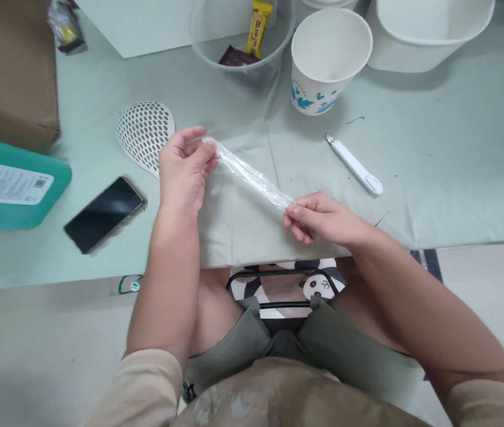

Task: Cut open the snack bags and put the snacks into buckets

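A rolled strip of clear plastic wrap (252, 176) stretches slantwise between both my hands above the pale green tablecloth (434, 172). My left hand (184, 169) pinches its upper left end with closed fingers. My right hand (320, 218) pinches the lower right end between thumb and fingertips. A white perforated paddle (143, 133) lies just behind my left hand.
A black phone (104, 213) lies left of my left arm, near a teal box (6, 190) and a cardboard box (9, 65). A paper cup (327, 59), a clear bowl with snack packets (243, 41), a white tub (430, 29) and a white pen-like tool (354, 164) sit farther back.
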Demonstrator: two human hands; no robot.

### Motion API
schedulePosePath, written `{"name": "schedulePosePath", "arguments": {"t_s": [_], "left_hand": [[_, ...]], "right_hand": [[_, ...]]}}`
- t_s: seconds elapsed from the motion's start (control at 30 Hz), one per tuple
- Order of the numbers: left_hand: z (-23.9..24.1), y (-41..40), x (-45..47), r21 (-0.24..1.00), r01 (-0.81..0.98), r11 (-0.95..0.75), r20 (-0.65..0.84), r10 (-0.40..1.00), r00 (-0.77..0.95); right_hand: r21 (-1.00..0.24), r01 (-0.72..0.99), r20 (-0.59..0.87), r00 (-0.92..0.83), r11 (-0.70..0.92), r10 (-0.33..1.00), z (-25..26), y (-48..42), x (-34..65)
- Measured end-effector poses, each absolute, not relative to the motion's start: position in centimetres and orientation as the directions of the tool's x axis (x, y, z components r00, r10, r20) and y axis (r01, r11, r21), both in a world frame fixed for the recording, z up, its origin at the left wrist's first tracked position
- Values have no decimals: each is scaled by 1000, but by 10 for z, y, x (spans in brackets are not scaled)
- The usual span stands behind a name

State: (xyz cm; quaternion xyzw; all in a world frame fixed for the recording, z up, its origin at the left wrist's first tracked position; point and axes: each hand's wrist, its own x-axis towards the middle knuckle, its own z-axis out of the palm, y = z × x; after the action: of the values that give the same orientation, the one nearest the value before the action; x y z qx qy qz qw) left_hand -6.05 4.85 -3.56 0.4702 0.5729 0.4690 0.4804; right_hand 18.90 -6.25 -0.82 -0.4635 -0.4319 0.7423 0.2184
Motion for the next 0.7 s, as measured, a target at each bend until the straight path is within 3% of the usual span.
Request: {"name": "schedulePosePath", "arguments": {"t_s": [0.1, 0.2, 0.23, 0.33, 0.53, 0.6, 0.7], "left_hand": [[-41, 44, -57, 893, 341, -294, 362, 919, -157], [-40, 34, -42, 519, 490, -700, 750, 649, 133], [-40, 30, -36, 431, 485, -761, 757, 598, 265], [-41, 22, -21, 427, 522, -738, 577, 667, 471], [-25, 13, -12, 762, 472, -443, 198, 854, 481], [-16, 9, -11, 829, 435, -351, 119, 871, 477], [-8, 5, -7, 896, 384, -222, -9, 857, 515]], "right_hand": [[-836, 20, -498, -448, -548, 742, -8, -62, 191], [-834, -62, -467, -449, -548, 762, -9, -62, 193], [-833, -96, -449, -456, -544, 768, -9, -62, 194], [-828, -200, -393, -461, -525, 796, -10, -63, 198], [-788, -423, -280, -403, -448, 872, -6, -62, 204], [-814, -411, -275, -348, -410, 896, -3, -61, 207], [-884, -258, -333, -239, -390, 912, -1, -59, 211]]}}
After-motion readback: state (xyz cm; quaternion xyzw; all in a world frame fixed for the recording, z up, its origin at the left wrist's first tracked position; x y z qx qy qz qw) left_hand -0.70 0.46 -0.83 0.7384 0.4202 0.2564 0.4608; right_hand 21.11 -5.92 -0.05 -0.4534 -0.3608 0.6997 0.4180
